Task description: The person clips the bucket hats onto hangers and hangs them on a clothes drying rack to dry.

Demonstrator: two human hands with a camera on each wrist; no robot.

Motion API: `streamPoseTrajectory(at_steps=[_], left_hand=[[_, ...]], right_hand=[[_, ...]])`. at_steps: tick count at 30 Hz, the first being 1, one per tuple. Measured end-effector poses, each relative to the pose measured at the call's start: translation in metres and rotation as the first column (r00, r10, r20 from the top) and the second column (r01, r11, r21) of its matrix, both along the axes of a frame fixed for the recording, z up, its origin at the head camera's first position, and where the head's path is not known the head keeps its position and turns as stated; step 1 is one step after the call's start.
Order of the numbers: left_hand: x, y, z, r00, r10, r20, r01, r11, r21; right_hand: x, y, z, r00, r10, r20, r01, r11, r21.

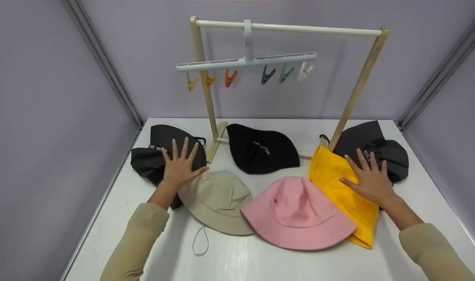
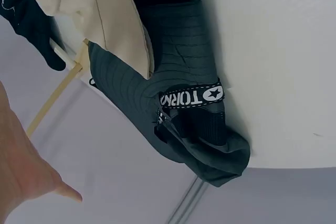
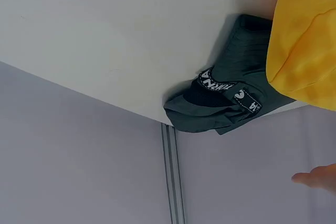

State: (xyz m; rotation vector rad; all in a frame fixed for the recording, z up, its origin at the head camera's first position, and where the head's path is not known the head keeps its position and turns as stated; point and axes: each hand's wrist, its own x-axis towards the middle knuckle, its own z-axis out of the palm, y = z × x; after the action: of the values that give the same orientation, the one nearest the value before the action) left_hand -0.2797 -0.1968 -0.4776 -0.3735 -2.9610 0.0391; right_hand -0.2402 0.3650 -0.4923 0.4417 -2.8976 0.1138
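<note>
"Holding anything?"
"No: left hand (image 1: 179, 170) and right hand (image 1: 373, 182), fingers spread apart."
"Why the overlap?"
"Perhaps saving room: pink hat (image 1: 297, 214) laps beige hat (image 1: 217, 201) and yellow hat (image 1: 344, 201) on the surface (image 1: 237, 265)."

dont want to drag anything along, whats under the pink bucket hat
Part of the beige hat lies under the left edge of the pink bucket hat, part of the yellow hat under its right. Their covered portions, and anything else beneath it, cannot be seen.
</note>
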Motion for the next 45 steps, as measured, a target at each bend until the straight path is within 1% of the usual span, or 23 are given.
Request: streamPoseTrajectory(at_steps=[3, 5, 7, 10, 12, 14, 15, 16, 17, 19, 22, 23, 25, 27, 30, 32, 33, 35, 38, 41, 42, 43, 45], left_hand=[[-0.007, 0.005, 0.002, 1.0, 0.007, 0.003, -0.008, 0.999, 0.039], [-0.014, 0.009, 0.005, 1.0, 0.018, 0.012, -0.019, 0.995, 0.101], [-0.02, 0.014, 0.007, 0.999, 0.035, 0.032, -0.04, 0.985, 0.168], [-0.03, 0.021, 0.014, 0.996, 0.052, 0.067, -0.068, 0.963, 0.261], [-0.036, 0.025, 0.02, 0.994, 0.061, 0.087, -0.086, 0.945, 0.316], [-0.042, 0.029, 0.027, 0.991, 0.071, 0.111, -0.109, 0.915, 0.39], [-0.045, 0.031, 0.03, 0.99, 0.076, 0.12, -0.122, 0.891, 0.438], [-0.049, 0.033, 0.033, 0.988, 0.078, 0.131, -0.134, 0.857, 0.497], [-0.052, 0.035, 0.036, 0.987, 0.08, 0.138, -0.145, 0.816, 0.56], [-0.06, 0.039, 0.043, 0.985, 0.083, 0.149, -0.163, 0.72, 0.675], [-0.072, 0.048, 0.05, 0.986, 0.075, 0.151, -0.167, 0.56, 0.812], [-0.076, 0.05, 0.052, 0.986, 0.073, 0.153, -0.168, 0.512, 0.842], [-0.082, 0.056, 0.056, 0.983, 0.064, 0.17, -0.181, 0.427, 0.886], [-0.087, 0.061, 0.059, 0.98, 0.047, 0.195, -0.199, 0.339, 0.919], [-0.094, 0.065, 0.063, 0.976, 0.024, 0.217, -0.217, 0.222, 0.951], [-0.099, 0.067, 0.065, 0.976, 0.007, 0.218, -0.217, 0.152, 0.964], [-0.101, 0.067, 0.066, 0.977, 0.001, 0.214, -0.212, 0.129, 0.969], [-0.106, 0.066, 0.068, 0.977, -0.011, 0.214, -0.212, 0.093, 0.973], [-0.11, 0.063, 0.071, 0.975, -0.019, 0.22, -0.219, 0.046, 0.975], [-0.111, 0.061, 0.075, 0.971, -0.027, 0.239, -0.239, 0.002, 0.971], [-0.109, 0.061, 0.08, 0.968, -0.033, 0.249, -0.249, -0.013, 0.968], [-0.11, 0.061, 0.082, 0.966, -0.036, 0.255, -0.255, -0.02, 0.967], [-0.111, 0.06, 0.086, 0.964, -0.041, 0.264, -0.265, -0.022, 0.964]], right_hand=[[-0.003, -0.004, 0.004, 1.0, -0.016, 0.018, 0.017, 0.999, -0.042], [-0.006, -0.007, 0.008, 0.999, -0.021, 0.039, 0.024, 0.995, -0.097], [-0.011, -0.01, 0.013, 0.998, -0.024, 0.065, 0.034, 0.986, -0.165], [-0.018, -0.014, 0.023, 0.994, -0.022, 0.106, 0.051, 0.96, -0.277], [-0.024, -0.017, 0.03, 0.992, -0.018, 0.127, 0.061, 0.935, -0.348], [-0.03, -0.019, 0.039, 0.99, -0.01, 0.138, 0.068, 0.903, -0.423], [-0.033, -0.02, 0.043, 0.99, -0.007, 0.141, 0.071, 0.886, -0.458], [-0.036, -0.02, 0.047, 0.99, -0.004, 0.141, 0.073, 0.869, -0.489], [-0.038, -0.021, 0.051, 0.99, -0.003, 0.141, 0.077, 0.851, -0.519], [-0.043, -0.021, 0.059, 0.991, 0.002, 0.133, 0.074, 0.82, -0.567], [-0.049, -0.02, 0.069, 0.994, 0.005, 0.113, 0.066, 0.784, -0.617], [-0.051, -0.02, 0.071, 0.994, 0.003, 0.11, 0.067, 0.771, -0.633], [-0.054, -0.019, 0.077, 0.994, -0.003, 0.106, 0.074, 0.744, -0.664], [-0.056, -0.019, 0.081, 0.993, -0.015, 0.115, 0.092, 0.704, -0.704], [-0.061, -0.021, 0.086, 0.991, -0.015, 0.132, 0.11, 0.645, -0.756], [-0.064, -0.025, 0.089, 0.99, -0.007, 0.142, 0.116, 0.613, -0.781], [-0.065, -0.027, 0.089, 0.989, 0.002, 0.146, 0.116, 0.599, -0.792], [-0.067, -0.032, 0.09, 0.988, 0.017, 0.153, 0.115, 0.574, -0.811], [-0.071, -0.04, 0.091, 0.989, 0.037, 0.145, 0.102, 0.538, -0.836], [-0.074, -0.047, 0.09, 0.991, 0.055, 0.125, 0.08, 0.512, -0.855], [-0.076, -0.049, 0.09, 0.991, 0.062, 0.116, 0.069, 0.503, -0.862], [-0.077, -0.051, 0.091, 0.992, 0.066, 0.108, 0.062, 0.497, -0.866], [-0.079, -0.054, 0.093, 0.993, 0.071, 0.094, 0.048, 0.484, -0.874]])
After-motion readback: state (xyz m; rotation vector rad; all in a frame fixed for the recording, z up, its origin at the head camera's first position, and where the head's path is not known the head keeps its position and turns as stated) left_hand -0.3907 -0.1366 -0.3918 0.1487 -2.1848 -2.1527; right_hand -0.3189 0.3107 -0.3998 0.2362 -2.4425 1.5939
